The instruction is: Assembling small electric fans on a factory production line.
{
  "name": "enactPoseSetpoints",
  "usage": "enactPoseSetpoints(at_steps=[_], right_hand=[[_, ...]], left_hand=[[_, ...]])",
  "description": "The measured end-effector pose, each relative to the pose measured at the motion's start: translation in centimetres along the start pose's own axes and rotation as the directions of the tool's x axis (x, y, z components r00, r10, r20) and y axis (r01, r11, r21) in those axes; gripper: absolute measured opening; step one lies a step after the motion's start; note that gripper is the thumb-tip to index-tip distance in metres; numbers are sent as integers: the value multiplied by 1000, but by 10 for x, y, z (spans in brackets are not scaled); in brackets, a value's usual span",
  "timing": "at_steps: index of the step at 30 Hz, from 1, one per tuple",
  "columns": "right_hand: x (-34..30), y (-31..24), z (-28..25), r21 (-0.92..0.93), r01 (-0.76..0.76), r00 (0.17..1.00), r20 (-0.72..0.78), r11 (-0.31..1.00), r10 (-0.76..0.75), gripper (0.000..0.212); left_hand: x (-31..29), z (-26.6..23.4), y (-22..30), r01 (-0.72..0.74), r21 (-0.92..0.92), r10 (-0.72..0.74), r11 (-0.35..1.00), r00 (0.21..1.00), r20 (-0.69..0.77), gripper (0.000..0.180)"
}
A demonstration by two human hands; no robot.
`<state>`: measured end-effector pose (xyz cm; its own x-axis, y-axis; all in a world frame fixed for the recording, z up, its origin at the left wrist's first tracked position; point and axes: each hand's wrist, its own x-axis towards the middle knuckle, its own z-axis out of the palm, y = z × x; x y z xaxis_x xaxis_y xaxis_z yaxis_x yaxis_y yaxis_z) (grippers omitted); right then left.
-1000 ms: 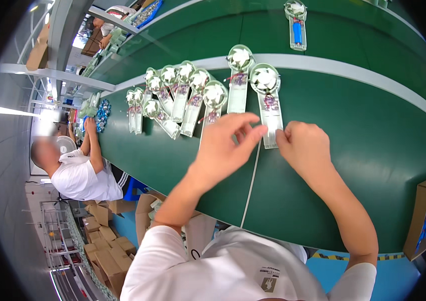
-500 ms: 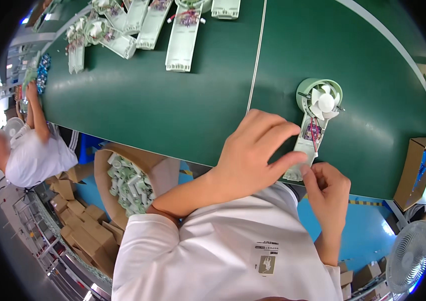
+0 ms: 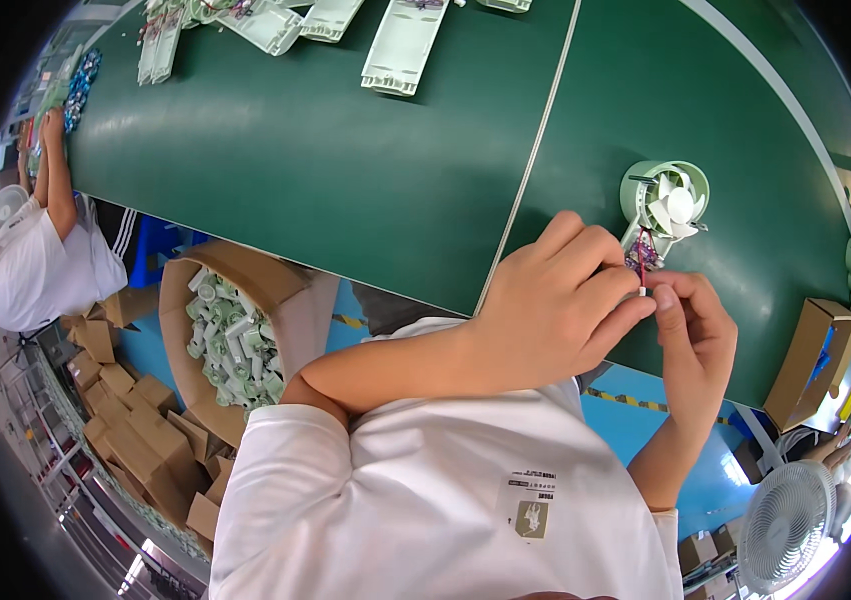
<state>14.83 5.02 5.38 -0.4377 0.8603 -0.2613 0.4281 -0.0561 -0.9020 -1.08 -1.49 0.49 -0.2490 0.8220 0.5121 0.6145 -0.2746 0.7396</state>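
A handheld fan's pale green half-shell lies on the green table with its round head (image 3: 701, 187) and white blades (image 3: 680, 207) facing up. Red wires (image 3: 643, 262) run from a small purple circuit board (image 3: 638, 250) to a small white plug (image 3: 642, 291). The thumb and index finger of my left hand (image 3: 565, 300) close around this plug over the handle. Right beside it, my right hand (image 3: 697, 325) pinches thumb and forefinger together at the plug's side; what lies between those tips is hidden. My hands cover most of the lower handle.
Several pale green fan shells (image 3: 400, 55) lie along the table's far left. Below the table edge stands a carton (image 3: 290, 300) of green-white parts. A small cardboard box (image 3: 813, 360) is at the right, near a standing fan (image 3: 787, 525). Another person (image 3: 50, 255) works at far left.
Both hands have moved from the handle's lower end up toward the circuit board, and my fingers have closed in on the wire's plug. The whole view has shifted slightly.
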Motion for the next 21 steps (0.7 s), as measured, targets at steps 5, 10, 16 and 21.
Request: enactPoseSetpoints(at_steps=[5,10,16,21], right_hand=[[1,3,-3,-23,13,1000,8,1000,-13,16],[3,3,2,62,-25,999,40,998,23,10],[5,9,0,49,-56,998,31,997,54,7],[13,21,5,142,85,994,-79,986,-74,6]], left_hand=[[0,1,-4,35,7,-35,999,999,-1,18],[-5,2,-5,-33,133,31,991,999,20,20],[-7,5,-11,-111,202,115,973,993,-8,25],[-8,-4,-5,85,126,-90,988,995,37,39]])
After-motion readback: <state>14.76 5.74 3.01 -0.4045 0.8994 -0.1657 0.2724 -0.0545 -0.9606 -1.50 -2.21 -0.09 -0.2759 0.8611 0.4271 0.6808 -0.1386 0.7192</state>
